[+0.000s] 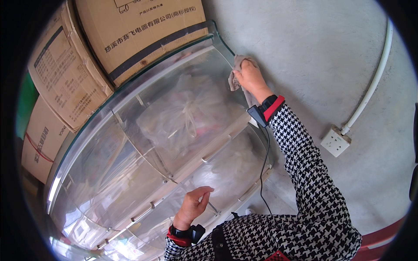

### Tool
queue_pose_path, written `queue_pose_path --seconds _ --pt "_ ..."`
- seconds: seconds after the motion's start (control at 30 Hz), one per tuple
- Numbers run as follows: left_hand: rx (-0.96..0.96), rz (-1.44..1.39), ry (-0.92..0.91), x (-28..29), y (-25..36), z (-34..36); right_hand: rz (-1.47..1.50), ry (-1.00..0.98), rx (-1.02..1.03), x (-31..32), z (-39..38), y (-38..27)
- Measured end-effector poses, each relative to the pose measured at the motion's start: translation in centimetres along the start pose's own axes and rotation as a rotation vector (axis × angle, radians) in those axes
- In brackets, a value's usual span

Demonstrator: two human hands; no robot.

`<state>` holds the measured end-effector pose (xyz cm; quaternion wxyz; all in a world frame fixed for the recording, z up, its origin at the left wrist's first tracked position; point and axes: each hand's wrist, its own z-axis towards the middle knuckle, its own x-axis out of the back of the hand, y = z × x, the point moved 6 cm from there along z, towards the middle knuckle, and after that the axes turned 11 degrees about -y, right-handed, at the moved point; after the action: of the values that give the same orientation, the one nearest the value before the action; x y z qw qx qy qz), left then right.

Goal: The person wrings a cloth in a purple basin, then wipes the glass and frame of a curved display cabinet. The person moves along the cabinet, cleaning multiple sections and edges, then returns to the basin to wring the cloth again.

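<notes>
A glass display cabinet point(96, 174) with clear panels and small metal handles fills the middle and left; tied plastic bags point(183, 122) show behind its glass. At its upper right edge, my right hand point(250, 76) is closed on a crumpled grey cloth point(236, 80). My left hand point(196, 204) is lower, just over the front glass near the bottom centre, empty, with fingers loosely bent and apart. Both wrists wear dark devices with red straps; a thin black cable point(263, 165) hangs from the one on my right wrist.
Cardboard boxes point(143, 39) are stacked on the cabinet top at upper left, beside something green point(25, 104). A grey concrete surface point(305, 52) lies to the right, with a white conduit point(374, 74) running to a socket point(335, 141). A red object point(383, 235) shows at lower right.
</notes>
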<state>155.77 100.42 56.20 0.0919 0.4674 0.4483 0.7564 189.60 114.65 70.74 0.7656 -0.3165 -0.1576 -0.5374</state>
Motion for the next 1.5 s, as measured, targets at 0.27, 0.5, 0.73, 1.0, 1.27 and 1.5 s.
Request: queue_pose_path --seconds 0.27,0.5,0.73,1.0,1.27,1.5 --pt "0.023 -0.026 0.047 0.5 -1.5 -1.4 0.037 -0.005 0.027 -3.4 -7.6 4.6" --pt "0.035 -0.02 -0.016 0.0 -1.5 0.6 0.102 -0.322 -0.431 -9.5 -22.5 9.1" --pt "0.015 -0.005 -0.097 -1.9 -1.6 3.2 -0.143 -0.186 -0.166 -9.6 -31.4 10.6" --pt "0.05 -0.009 -0.16 -2.3 -1.8 4.5 0.265 -0.9 -0.939 -10.3 -51.0 11.2" --pt "-0.056 0.032 -0.056 0.6 -1.1 3.9 1.149 -0.395 -0.994 -4.3 -37.1 6.3" --pt "-0.041 0.026 0.076 3.5 -0.3 0.9 0.494 -0.433 -0.252 -2.3 -23.3 3.0"
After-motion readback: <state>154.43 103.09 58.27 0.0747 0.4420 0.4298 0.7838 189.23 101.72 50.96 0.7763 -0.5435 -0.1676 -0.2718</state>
